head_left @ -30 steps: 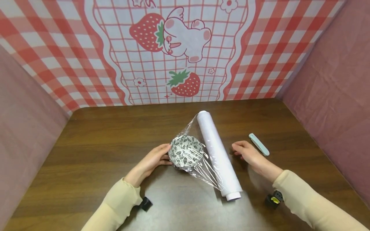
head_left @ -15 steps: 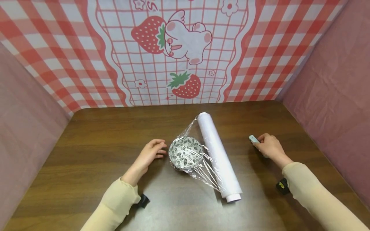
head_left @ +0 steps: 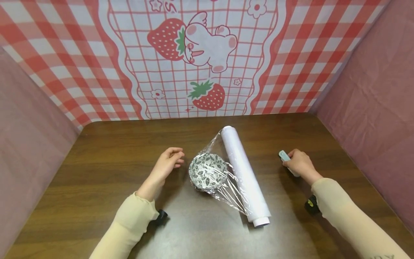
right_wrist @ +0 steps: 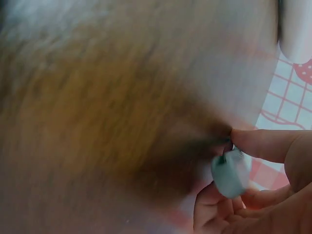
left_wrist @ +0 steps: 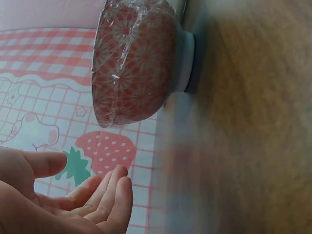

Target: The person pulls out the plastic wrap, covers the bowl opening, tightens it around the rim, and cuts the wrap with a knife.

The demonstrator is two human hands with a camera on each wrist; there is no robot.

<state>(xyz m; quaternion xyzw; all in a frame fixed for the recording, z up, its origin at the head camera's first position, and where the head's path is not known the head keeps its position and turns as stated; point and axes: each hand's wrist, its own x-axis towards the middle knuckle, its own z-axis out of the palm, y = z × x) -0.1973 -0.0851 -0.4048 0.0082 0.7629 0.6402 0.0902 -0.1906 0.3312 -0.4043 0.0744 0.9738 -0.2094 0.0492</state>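
Note:
A bowl (head_left: 208,171) with a dark leaf pattern inside stands mid-table; its red patterned outer wall shows in the left wrist view. Clear cling film covers it and runs to a white cling film roll (head_left: 245,174) lying on its right. My left hand (head_left: 165,163) hovers left of the bowl, apart from it, fingers relaxed. At the right, my right hand (head_left: 301,163) pinches a slim pale blue folding knife (head_left: 284,156) between thumb and fingers. The right wrist view shows the rounded end of the folding knife (right_wrist: 230,176); the hand hides its middle.
The brown wooden table (head_left: 129,144) reaches back to a red-and-white checked cloth (head_left: 136,46) with strawberries. Pink cloth (head_left: 372,90) hangs on both sides. The film stretches between bowl and roll.
My left hand has let go of the bowl's side and moved left and a little back. My right hand has moved right and taken hold of the pale blue folding knife.

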